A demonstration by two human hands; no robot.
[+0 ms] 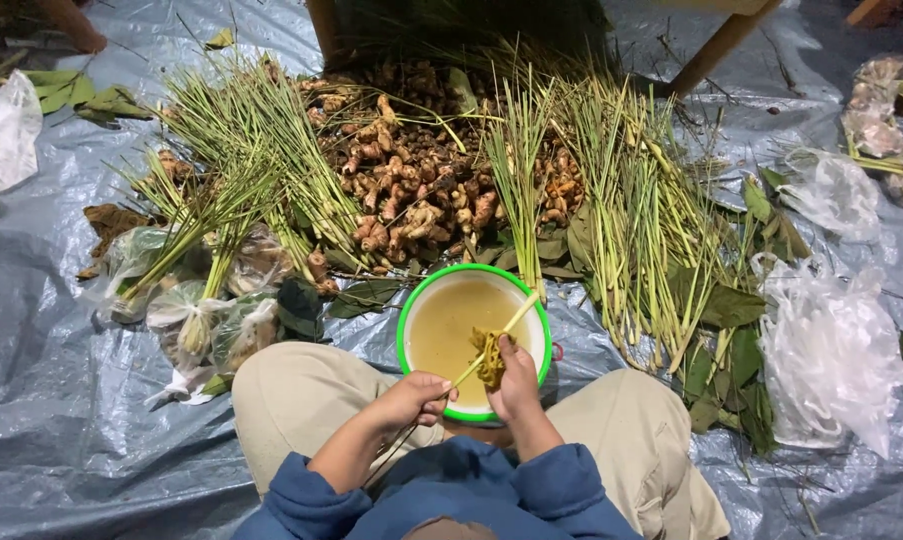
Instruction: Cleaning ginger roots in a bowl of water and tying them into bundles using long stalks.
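Lemongrass stalk [491, 345] sits over the green-rimmed basin [408, 310] of cloudy water, between my knees. I see the left hand [416, 398] closed around its lower end, the right hand [516, 385] pinching a yellowish scrubbing wad [489, 358] against it. Clear knotted bags [211, 325] lie left; white plastic bags [831, 350] right. Beyond: ginger roots [411, 175], lemongrass bundles [641, 200].

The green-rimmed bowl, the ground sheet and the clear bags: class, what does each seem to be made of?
Green-rimmed bowl: probably enamelled metal or plastic; its thin, glossy rim leaves this open.
Ground sheet: plastic tarpaulin, grey-blue, with shiny creases.
Clear bags: thin plastic film, see-through and crumpled.
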